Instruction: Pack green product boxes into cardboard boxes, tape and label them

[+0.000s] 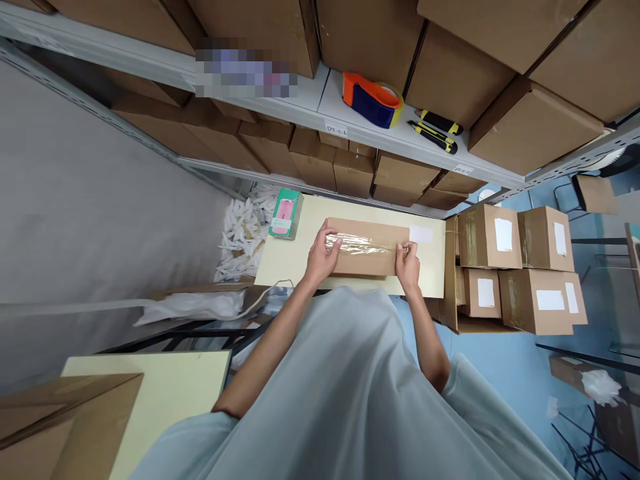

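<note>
A long cardboard box [369, 248] with shiny clear tape along its top lies over the pale yellow table [270, 260]. My left hand [323, 255] grips its left end, thumb on the taped face. My right hand [407, 265] holds the right end, fingers bent round the edge. Just beyond the right hand, a white paper label [421, 234] lies on the table. A green box with a pink panel [285, 215] stands at the table's back left corner.
Shelves of cartons [410, 175] rise behind the table. An orange and blue tape dispenser [373, 100] and two cutters [434, 137] lie on one shelf. Labelled boxes [487, 237] are stacked at the right. Paper scraps [243, 233] fill the left side.
</note>
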A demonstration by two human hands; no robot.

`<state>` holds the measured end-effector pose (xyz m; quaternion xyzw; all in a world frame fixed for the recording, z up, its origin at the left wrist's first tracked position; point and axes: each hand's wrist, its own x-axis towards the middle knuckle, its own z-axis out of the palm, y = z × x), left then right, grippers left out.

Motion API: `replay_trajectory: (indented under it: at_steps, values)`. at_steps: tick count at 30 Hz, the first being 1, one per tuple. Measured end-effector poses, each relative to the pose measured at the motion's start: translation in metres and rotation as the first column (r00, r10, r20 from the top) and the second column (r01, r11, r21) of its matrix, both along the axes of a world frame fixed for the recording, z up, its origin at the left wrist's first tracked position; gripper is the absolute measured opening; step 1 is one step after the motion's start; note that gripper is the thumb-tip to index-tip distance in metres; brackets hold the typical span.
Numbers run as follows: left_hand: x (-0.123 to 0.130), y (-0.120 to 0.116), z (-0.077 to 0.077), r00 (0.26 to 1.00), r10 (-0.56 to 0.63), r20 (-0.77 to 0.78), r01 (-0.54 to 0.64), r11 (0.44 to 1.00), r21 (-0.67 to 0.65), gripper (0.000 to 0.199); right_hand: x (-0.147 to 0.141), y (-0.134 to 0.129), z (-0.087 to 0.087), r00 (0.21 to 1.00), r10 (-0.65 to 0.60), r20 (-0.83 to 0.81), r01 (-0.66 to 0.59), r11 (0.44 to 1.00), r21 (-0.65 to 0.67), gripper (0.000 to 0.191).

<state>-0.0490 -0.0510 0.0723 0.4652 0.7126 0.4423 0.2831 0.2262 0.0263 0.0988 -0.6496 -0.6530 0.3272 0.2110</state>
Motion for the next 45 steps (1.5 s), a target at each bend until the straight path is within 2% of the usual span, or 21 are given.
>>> replay_trajectory:
  at_steps: [4,7,11,15,18,21,26,29,31,35,38,40,42,45]
  values:
    - [0.001,-0.015,0.004,1.000,-0.013,0.015,0.013,1.000,0.004,0.033,0.008,-0.027,0.012,0.999,-0.040,0.000,0.040,0.999,0.004,0.042]
    - [0.004,-0.011,0.007,0.999,-0.027,0.026,0.027,0.999,-0.022,0.032,0.015,-0.029,0.017,0.999,-0.041,0.019,0.041,0.999,-0.005,0.041]
    - [-0.006,0.016,0.004,0.997,-0.050,0.055,0.052,0.998,-0.041,0.030,0.008,-0.005,0.011,0.996,-0.005,0.086,0.005,1.000,0.004,0.037]
    - [-0.013,0.048,-0.002,0.998,-0.031,0.047,0.034,0.998,-0.045,0.030,-0.010,0.033,-0.004,0.988,-0.058,0.146,0.051,0.997,0.050,0.030]
    - [-0.001,0.061,0.000,1.000,-0.015,0.022,0.016,0.999,-0.048,0.029,-0.010,0.055,-0.013,0.987,-0.100,0.126,0.095,0.995,0.043,0.027]
    - [0.023,0.062,0.007,1.000,-0.022,-0.007,0.022,1.000,-0.020,0.028,0.007,0.061,-0.020,0.987,-0.144,0.069,0.142,0.989,0.036,0.029]
    - [0.061,0.055,0.022,0.993,-0.089,-0.079,0.094,0.993,0.069,0.026,0.036,0.046,-0.031,0.983,-0.174,-0.059,0.179,0.978,0.103,0.041]
    - [0.068,0.053,0.024,0.986,-0.130,-0.104,0.140,0.986,0.087,0.023,0.041,0.035,-0.037,0.977,-0.197,-0.085,0.205,0.973,0.109,0.044]
    - [0.064,0.052,0.021,0.984,-0.143,-0.102,0.152,0.984,0.090,0.023,0.039,0.029,-0.037,0.975,-0.209,-0.079,0.216,0.971,0.104,0.044]
    - [0.035,0.044,0.006,0.993,-0.119,-0.026,0.120,0.991,0.057,0.026,0.022,0.025,-0.024,0.983,-0.185,0.000,0.185,0.980,0.072,0.038]
    - [0.007,0.039,-0.004,0.995,-0.087,0.051,0.086,0.996,0.008,0.027,0.005,0.022,-0.007,0.988,-0.121,0.092,0.117,0.992,0.039,0.033]
    - [-0.003,0.039,-0.008,0.993,-0.087,0.079,0.089,0.996,-0.016,0.029,0.000,0.018,0.005,0.984,-0.110,0.138,0.107,0.994,0.027,0.031]
    - [0.000,0.041,-0.009,0.989,-0.108,0.101,0.111,0.994,-0.026,0.031,0.004,0.012,0.016,0.975,-0.136,0.175,0.132,0.991,0.034,0.030]
    - [0.026,0.045,-0.014,0.974,-0.162,0.158,0.170,0.985,-0.038,0.031,0.026,0.000,0.027,0.949,-0.203,0.241,0.194,0.979,0.058,0.031]
